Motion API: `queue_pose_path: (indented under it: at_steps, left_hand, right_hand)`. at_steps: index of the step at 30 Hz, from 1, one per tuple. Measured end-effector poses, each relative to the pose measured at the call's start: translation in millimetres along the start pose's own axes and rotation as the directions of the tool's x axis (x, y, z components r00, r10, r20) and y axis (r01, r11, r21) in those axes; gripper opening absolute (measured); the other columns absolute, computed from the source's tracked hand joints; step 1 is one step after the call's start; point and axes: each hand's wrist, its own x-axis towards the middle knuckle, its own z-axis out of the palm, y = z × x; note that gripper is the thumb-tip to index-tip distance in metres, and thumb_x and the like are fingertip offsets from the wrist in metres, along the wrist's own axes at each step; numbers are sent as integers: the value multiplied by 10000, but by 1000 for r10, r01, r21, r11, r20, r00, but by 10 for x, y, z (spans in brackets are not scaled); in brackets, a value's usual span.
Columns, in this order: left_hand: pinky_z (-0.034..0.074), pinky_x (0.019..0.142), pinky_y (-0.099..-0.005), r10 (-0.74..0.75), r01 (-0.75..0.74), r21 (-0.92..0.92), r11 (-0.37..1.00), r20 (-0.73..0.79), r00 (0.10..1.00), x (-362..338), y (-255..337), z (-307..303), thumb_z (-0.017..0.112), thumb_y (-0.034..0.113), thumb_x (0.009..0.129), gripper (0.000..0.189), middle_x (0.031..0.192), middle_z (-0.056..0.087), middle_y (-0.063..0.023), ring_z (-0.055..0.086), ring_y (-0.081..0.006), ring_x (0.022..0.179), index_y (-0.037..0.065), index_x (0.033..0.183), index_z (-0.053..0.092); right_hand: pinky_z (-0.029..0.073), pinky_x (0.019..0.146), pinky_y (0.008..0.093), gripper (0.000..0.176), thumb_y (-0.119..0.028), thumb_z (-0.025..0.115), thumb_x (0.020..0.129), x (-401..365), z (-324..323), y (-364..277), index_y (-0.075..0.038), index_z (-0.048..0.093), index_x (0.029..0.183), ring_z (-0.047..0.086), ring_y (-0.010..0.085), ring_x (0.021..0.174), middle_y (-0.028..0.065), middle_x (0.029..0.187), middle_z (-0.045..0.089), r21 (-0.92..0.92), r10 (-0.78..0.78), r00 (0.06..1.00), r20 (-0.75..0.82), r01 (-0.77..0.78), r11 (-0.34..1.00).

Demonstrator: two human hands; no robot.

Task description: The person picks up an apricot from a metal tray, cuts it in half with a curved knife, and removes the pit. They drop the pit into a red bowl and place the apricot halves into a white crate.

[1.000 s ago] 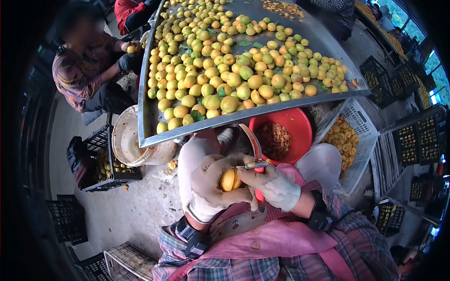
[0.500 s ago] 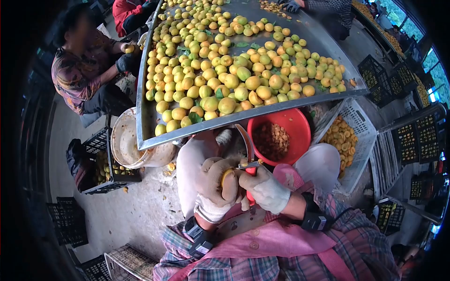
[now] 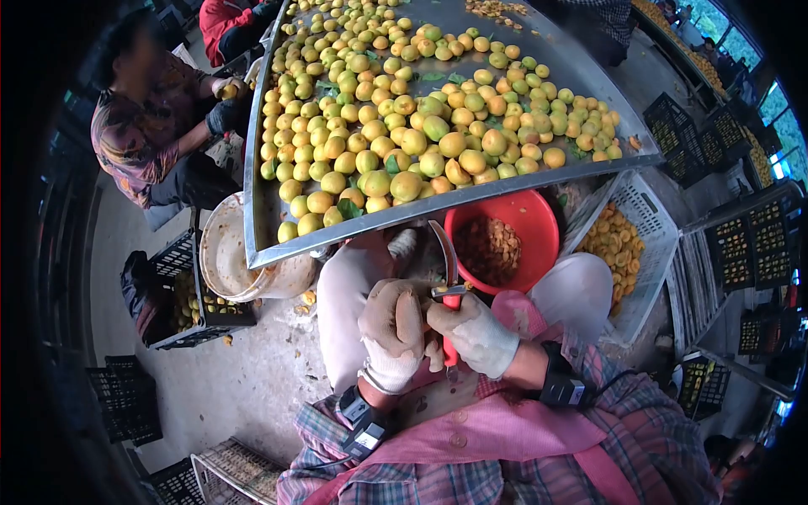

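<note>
My left hand, in a worn glove, is closed in front of my lap; its fingers hide whatever is inside. Close beside it on the right, my gloved right hand is closed round a tool with a red handle and a curved blade pointing up. A small metal piece crosses the top of the handle. Beyond my hands, many yellow-green and orange fruits lie on a metal table. Just under its edge stands a red basin with brownish-orange pieces in it.
A white crate of halved fruit stands right of my knee. Left are a stained white bucket and a black crate with fruit. A person sits at the table's left side. More crates line the right.
The yellow fruit seen in my left hand before is now hidden behind its fingers. The red handle and blade are slightly more upright.
</note>
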Motion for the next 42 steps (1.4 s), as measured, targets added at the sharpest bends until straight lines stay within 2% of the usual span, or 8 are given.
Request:
queue_pose_path:
  at_steps: [2, 6, 8, 18, 30, 37, 40, 42]
  left_hand:
    - [462, 650, -302, -559, 440, -507, 741, -102, 823, 10, -9, 44, 423, 238, 968, 303, 780, 594, -72, 571, -188, 737, 2, 882, 592]
    - [437, 641, -259, -454, 366, -320, 874, -265, 851, 30, -21, 18, 333, 391, 1016, 451, 862, 576, -55, 526, -123, 704, 13, 996, 579]
    - [439, 648, -237, -530, 328, -703, 631, -82, 844, 36, -61, -40, 327, 449, 1016, 492, 887, 571, -53, 528, -116, 721, 23, 1073, 566]
    - [462, 817, -249, -564, 624, -731, 275, 403, 721, -33, -253, 94, 433, 327, 1014, 418, 1042, 592, -66, 565, -136, 923, 17, 1286, 503]
    - [441, 811, -231, -295, 674, -488, 554, 642, 707, 46, -133, 220, 369, 397, 1025, 589, 1189, 553, -69, 517, -101, 888, 4, 1456, 287]
    - [450, 893, -306, -335, 708, -677, 201, 632, 699, 149, -70, 260, 382, 409, 1016, 601, 1276, 521, -109, 561, -174, 1050, -7, 1439, 290]
    - [457, 861, -314, -390, 739, -664, 114, 654, 648, 104, -230, 274, 412, 379, 1009, 533, 1200, 565, -93, 565, -194, 1021, 11, 1394, 378]
    - [459, 856, -328, -388, 738, -666, 107, 655, 648, 116, -183, 311, 432, 376, 1001, 512, 1189, 576, -98, 566, -217, 1010, 28, 1377, 412]
  right_hand:
    - [534, 499, 263, 174, -152, 522, 954, -39, 94, -93, -7, 576, 1033, 650, 134, 608, 47, 848, 620, 330, -16, 999, 27, 6, 944]
    - [543, 498, 282, 415, -227, 556, 953, -98, 89, -268, -27, 455, 1302, 657, 198, 674, 104, 941, 628, 432, 75, 991, 113, -117, 894]
    - [547, 485, 282, 474, -237, 560, 950, -100, 30, -352, -28, 420, 1352, 659, 196, 723, 115, 1017, 604, 478, 43, 986, 160, -115, 871]
    - [549, 510, 305, 558, -236, 559, 944, -193, -260, -139, -79, 339, 1432, 638, 191, 666, 163, 1014, 632, 487, 139, 978, 158, -200, 850]
    - [514, 489, 296, 292, -210, 527, 950, -258, -478, -66, -60, 507, 1200, 623, 185, 601, 152, 928, 647, 641, 122, 965, 230, -245, 727]
    - [419, 446, 266, 288, -195, 511, 934, -814, -1215, -376, 0, 523, 1147, 558, 186, 547, 139, 887, 632, 536, -135, 924, -359, 322, 780]
    - [445, 454, 246, 340, -185, 521, 943, -1178, -1821, -293, -26, 485, 1241, 579, 158, 565, 122, 880, 633, 507, -56, 769, -637, 473, 720]
    - [468, 478, 231, 420, -179, 514, 960, -1375, -2020, -295, -54, 409, 1346, 589, 125, 583, 122, 902, 642, 127, -65, 399, -915, 436, 891]
